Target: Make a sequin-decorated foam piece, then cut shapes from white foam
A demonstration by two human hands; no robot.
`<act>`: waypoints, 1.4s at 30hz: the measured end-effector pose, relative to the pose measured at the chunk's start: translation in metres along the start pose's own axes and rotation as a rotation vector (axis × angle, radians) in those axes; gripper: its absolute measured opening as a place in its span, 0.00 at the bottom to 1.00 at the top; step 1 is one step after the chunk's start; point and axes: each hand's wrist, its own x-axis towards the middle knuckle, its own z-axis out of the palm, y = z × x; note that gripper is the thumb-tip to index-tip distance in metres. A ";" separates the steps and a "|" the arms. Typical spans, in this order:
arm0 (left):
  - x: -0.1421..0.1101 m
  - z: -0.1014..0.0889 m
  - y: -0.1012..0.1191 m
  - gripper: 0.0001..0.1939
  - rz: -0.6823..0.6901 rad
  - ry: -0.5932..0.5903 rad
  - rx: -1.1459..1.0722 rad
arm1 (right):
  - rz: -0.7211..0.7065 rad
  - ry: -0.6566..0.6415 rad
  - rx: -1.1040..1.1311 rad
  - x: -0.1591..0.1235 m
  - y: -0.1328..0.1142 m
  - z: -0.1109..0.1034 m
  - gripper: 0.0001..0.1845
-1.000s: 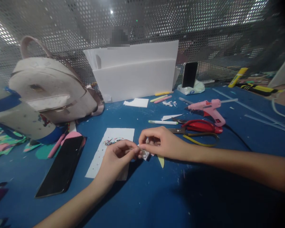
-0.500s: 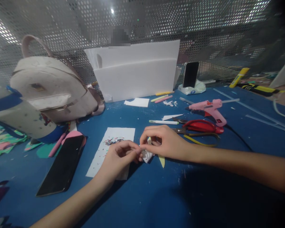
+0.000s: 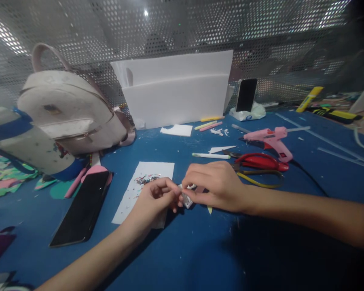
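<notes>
Between my two hands is a small white piece point(image 3: 187, 201), partly hidden by fingers; I cannot make out its kind. My left hand point(image 3: 159, 198) is closed, pinching its left side. My right hand point(image 3: 216, 186) is closed too, thumb and forefinger pinched together at its upper right edge. Whether anything tiny is in that pinch does not show. Under and beside my left hand lies a white paper sheet point(image 3: 125, 206) with small coloured bits point(image 3: 147, 179) heaped on it. A pale yellow scrap point(image 3: 210, 209) pokes out beneath my right hand.
Right of my hands lie red-handled pliers point(image 3: 261, 160), yellow-handled scissors point(image 3: 261, 178) and a pink glue gun point(image 3: 273, 139). A capped pen point(image 3: 210, 156) lies beyond. A phone point(image 3: 81, 210), bottle point(image 3: 33, 141) and backpack point(image 3: 69, 105) are at left. White boards point(image 3: 176, 97) stand behind.
My right hand has turned and shifted slightly right and down, covering more of the yellow scrap. My left hand keeps its pinch on the white piece. The whole view has shifted a little.
</notes>
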 end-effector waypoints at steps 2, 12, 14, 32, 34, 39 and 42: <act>0.000 0.000 0.000 0.08 -0.008 -0.006 0.000 | 0.012 -0.001 0.005 0.000 0.001 0.001 0.07; -0.001 0.001 0.006 0.08 -0.032 -0.007 0.071 | 0.159 -0.057 0.181 0.001 0.003 0.001 0.05; -0.001 0.001 0.006 0.08 -0.026 -0.016 0.078 | 0.161 -0.064 0.194 0.001 0.003 0.001 0.05; -0.007 0.012 0.016 0.09 -0.064 -0.032 -0.071 | -0.036 0.030 0.025 -0.003 -0.001 0.002 0.08; -0.008 0.012 0.016 0.09 -0.049 -0.019 -0.061 | -0.096 0.037 -0.053 -0.004 0.000 0.001 0.08; -0.010 0.010 0.011 0.08 0.036 -0.001 0.015 | -0.207 0.058 -0.210 -0.004 -0.001 0.000 0.10; -0.010 0.010 0.010 0.08 0.041 0.014 0.043 | -0.270 0.099 -0.280 -0.004 -0.001 0.001 0.11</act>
